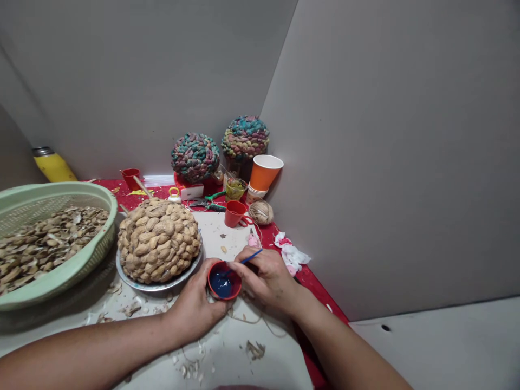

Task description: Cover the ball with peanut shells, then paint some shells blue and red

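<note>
Left hand (195,306) wrapped round a small red cup (236,288), thumb at the near side. Right hand (264,276) pinches a thin blue stick (252,257), lower end down in the cup; fingers sit right at the rim. Your 2 hands are close together over the near part of the pale board (280,352).

Cup: looks like thin plastic, so likely light, a bit springy, easy to tip. Blue liquid (221,287) inside looks wet and glossy; expect slosh if you tilt, and a slippery wall if it gets on your fingers. Best hold is low round the outer wall, level, no hard squeeze. Stick: probably light and stiff, handle best at the dry upper length. Can't tell if it ends in bristles, tip is hidden.

Just left of your left hand: peanut-covered ball (160,238) in a metal dish (144,287). Shells probably brittle; palm it broadly, don't pinch. Past that, green basket (81,281) of loose shells (52,233).

Beyond the cup: 2nd red cup with a handle (235,214), twine ball (261,212), green-handled pliers (215,199), orange paper cup (266,176). At the back, 2 coloured balls (195,157) near the wall. Far left, yellow bottle (54,165). Crumpled tissue (293,255) lies right, on red cloth (311,280).
</note>
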A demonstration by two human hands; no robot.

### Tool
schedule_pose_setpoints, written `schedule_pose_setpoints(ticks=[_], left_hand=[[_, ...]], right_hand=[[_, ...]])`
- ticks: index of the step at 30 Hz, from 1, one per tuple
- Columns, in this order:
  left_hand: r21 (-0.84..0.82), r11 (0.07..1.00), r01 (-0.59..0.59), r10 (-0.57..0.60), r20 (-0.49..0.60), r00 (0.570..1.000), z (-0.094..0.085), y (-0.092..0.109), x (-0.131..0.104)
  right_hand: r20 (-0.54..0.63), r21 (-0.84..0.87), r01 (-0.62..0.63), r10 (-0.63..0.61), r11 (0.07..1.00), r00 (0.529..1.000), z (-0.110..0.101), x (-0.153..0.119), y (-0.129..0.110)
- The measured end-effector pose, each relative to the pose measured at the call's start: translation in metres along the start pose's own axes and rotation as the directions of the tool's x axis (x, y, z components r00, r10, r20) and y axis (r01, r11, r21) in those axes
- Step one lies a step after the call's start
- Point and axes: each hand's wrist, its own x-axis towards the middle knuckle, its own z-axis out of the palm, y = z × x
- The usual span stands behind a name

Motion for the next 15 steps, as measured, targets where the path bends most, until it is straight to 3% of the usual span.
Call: schedule_pose_setpoints(ticks=[5,10,15], left_hand=[[-0.012,1.000,-0.015,0.015,-0.002,1.000,0.001,-0.008,-0.001],[-0.011,1.000,-0.018,0.017,-0.021,1.000,0.002,-0.012,-0.001],[0.002,1.000,-0.018,0.018,-0.027,0.999,0.003,-0.009,0.000]], right_hand=[[0.036,0.082,-0.016,0.013,0.996,0.999,0.002,0.000,-0.002],[-0.020,-0.010,0.019,-0.019,1.000,1.000,0.000,0.002,-0.001],[0.011,0.071,0.032,-0.033,0.997,0.999,-0.002,0.001,-0.002]])
